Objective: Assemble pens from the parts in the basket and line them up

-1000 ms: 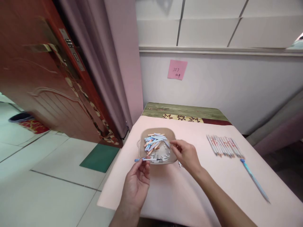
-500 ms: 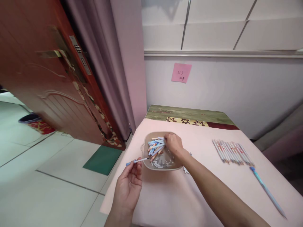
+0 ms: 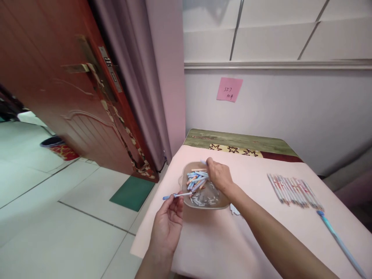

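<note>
My left hand [image 3: 168, 221] pinches a slim pen part [image 3: 177, 196] with a blue end and a white shaft. It lies level, its right end over the near left rim of a translucent plastic box [image 3: 200, 208]. My right hand [image 3: 220, 175] is above the box's far right side, fingers closed on a pale blue pen barrel [image 3: 203, 162] that pokes out to the left. Inside the box, blue, lilac and orange pen barrels [image 3: 198, 179] lie in a heap. Small white pieces [image 3: 203, 200] are scattered on its bottom.
On the right of the pink-covered table [image 3: 209, 240] lies a row of pale pens [image 3: 295, 190], with a long blue pen [image 3: 338, 242] near it. White sticks [image 3: 235, 209] show partly behind my right forearm. A pink note [image 3: 229, 89] hangs on the wall. A door [image 3: 87, 116] stands left.
My right hand has risen a little from the heap toward the box's far edge, a pale blue barrel now showing in its fingers. My left hand keeps its hold. The whole view has shifted slightly.
</note>
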{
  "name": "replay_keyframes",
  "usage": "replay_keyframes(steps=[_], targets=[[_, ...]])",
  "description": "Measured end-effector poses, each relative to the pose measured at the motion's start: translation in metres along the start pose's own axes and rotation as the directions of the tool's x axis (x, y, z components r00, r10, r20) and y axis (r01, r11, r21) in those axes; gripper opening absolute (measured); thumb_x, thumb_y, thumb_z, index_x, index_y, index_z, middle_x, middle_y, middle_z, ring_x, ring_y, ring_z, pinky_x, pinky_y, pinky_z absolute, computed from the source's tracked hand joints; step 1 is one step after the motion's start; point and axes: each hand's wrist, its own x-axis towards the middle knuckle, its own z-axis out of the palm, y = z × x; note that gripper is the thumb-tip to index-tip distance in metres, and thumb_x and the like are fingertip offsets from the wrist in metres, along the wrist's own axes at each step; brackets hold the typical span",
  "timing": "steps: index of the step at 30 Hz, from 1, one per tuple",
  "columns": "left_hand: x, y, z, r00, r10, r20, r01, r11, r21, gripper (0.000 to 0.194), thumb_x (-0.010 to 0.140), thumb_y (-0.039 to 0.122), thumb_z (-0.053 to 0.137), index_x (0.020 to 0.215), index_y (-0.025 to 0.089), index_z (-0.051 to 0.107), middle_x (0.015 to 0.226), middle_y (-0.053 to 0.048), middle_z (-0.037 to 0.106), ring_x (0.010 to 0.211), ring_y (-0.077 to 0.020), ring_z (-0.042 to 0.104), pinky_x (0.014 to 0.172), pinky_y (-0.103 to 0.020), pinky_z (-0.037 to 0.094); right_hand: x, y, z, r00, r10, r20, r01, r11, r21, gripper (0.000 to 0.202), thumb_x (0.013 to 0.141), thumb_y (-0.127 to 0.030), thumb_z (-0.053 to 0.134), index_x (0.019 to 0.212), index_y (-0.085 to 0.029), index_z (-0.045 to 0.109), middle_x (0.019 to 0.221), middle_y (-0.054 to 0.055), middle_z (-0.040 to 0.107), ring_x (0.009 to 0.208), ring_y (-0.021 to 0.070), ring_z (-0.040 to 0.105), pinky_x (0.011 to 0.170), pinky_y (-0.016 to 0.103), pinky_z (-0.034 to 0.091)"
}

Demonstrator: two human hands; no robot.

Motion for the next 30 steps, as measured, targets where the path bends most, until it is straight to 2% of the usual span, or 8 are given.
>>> replay_keyframes(steps=[2, 6, 8, 11, 18, 24, 28, 30], targets=[[-0.001, -0.001, -0.001, 1.0, 0.027, 0.014, -0.027, 1.0, 0.014, 0.017, 0.089, 0.002, 0.045, 0.083, 0.007, 0.061, 0.075, -0.01, 0.071, 0.06, -0.0111, 0.068, 0.056, -0.018, 0.058, -0.028, 0.001, -0.015, 0.997, 0.036, -0.065, -0.032, 0.998, 0.058, 0.022, 0.096, -0.029, 0.037, 0.105, -0.018, 0.054, 0.088, 0.006, 0.07, 0.076, 0.0184, 0.065, 0.063, 0.025, 0.043], [-0.004, -0.01, 0.0, 0.999, 0.044, 0.031, -0.046, 0.998, 0.048, 0.016, 0.087, 0.001, 0.048, 0.082, 0.006, 0.062, 0.076, -0.011, 0.071, 0.062, -0.0122, 0.068, 0.058, -0.019, 0.059, -0.098, 0.01, -0.036, 0.975, 0.118, -0.188, 0.017, 0.805, 0.593, 0.014, 0.088, -0.034, 0.052, 0.088, -0.021, 0.058, 0.073, 0.0, 0.064, 0.061, 0.0133, 0.058, 0.049, 0.019, 0.041], [-0.005, -0.018, 0.003, 0.999, 0.032, 0.041, -0.035, 0.997, 0.067, 0.016, 0.086, 0.001, 0.049, 0.081, 0.006, 0.062, 0.076, -0.011, 0.071, 0.063, -0.0128, 0.069, 0.058, -0.019, 0.059, -0.13, 0.013, -0.041, 0.968, 0.188, -0.167, -0.014, 0.703, 0.711, 0.014, 0.085, -0.034, 0.056, 0.087, -0.021, 0.062, 0.073, 0.0, 0.064, 0.06, 0.0132, 0.057, 0.037, 0.017, 0.034], [-0.009, -0.034, 0.01, 0.997, 0.001, 0.072, -0.008, 0.995, 0.099, 0.017, 0.086, 0.0, 0.049, 0.08, 0.008, 0.063, 0.074, -0.009, 0.071, 0.063, -0.0128, 0.069, 0.058, -0.02, 0.059, -0.16, 0.017, -0.046, 0.944, 0.279, -0.174, -0.047, 0.638, 0.768, 0.014, 0.083, -0.033, 0.06, 0.086, -0.022, 0.066, 0.073, 0.001, 0.064, 0.061, 0.0137, 0.057, 0.032, 0.017, 0.03], [-0.031, -0.061, 0.022, 0.991, -0.052, 0.125, 0.03, 0.984, 0.177, 0.017, 0.086, 0.0, 0.048, 0.083, 0.007, 0.063, 0.074, -0.01, 0.071, 0.064, -0.0136, 0.069, 0.058, -0.021, 0.059, -0.181, 0.032, -0.057, 0.872, 0.364, -0.327, -0.002, 0.672, 0.741, 0.009, 0.082, -0.028, 0.062, 0.087, -0.022, 0.067, 0.077, 0.001, 0.066, 0.066, 0.0135, 0.06, 0.044, 0.018, 0.042], [-0.043, -0.074, 0.024, 0.987, -0.049, 0.156, 0.016, 0.979, 0.202, 0.018, 0.085, 0.0, 0.048, 0.084, 0.007, 0.064, 0.075, -0.01, 0.071, 0.064, -0.0133, 0.069, 0.059, -0.021, 0.059, -0.192, 0.043, -0.064, 0.874, 0.365, -0.322, 0.0, 0.661, 0.75, 0.009, 0.082, -0.028, 0.062, 0.085, -0.022, 0.066, 0.076, 0.001, 0.066, 0.068, 0.014, 0.061, 0.057, 0.02, 0.049], [-0.047, -0.081, 0.028, 0.984, -0.049, 0.171, 0.011, 0.977, 0.214, 0.018, 0.085, 0.0, 0.049, 0.084, 0.008, 0.064, 0.075, -0.01, 0.071, 0.064, -0.0135, 0.069, 0.059, -0.022, 0.059, -0.2, 0.05, -0.067, 0.861, 0.398, -0.316, -0.027, 0.656, 0.754, 0.01, 0.082, -0.029, 0.061, 0.087, -0.022, 0.066, 0.076, 0.001, 0.066, 0.065, 0.0138, 0.06, 0.046, 0.019, 0.044], [-0.05, -0.086, 0.03, 0.983, -0.058, 0.173, 0.017, 0.973, 0.228, 0.016, 0.084, 0.0, 0.05, 0.083, 0.008, 0.064, 0.075, -0.01, 0.071, 0.064, -0.0136, 0.068, 0.059, -0.022, 0.059, -0.203, 0.053, -0.067, 0.862, 0.394, -0.317, -0.023, 0.656, 0.754, 0.009, 0.082, -0.029, 0.061, 0.086, -0.022, 0.066, 0.076, 0.001, 0.065, 0.065, 0.0138, 0.06, 0.05, 0.019, 0.047]])
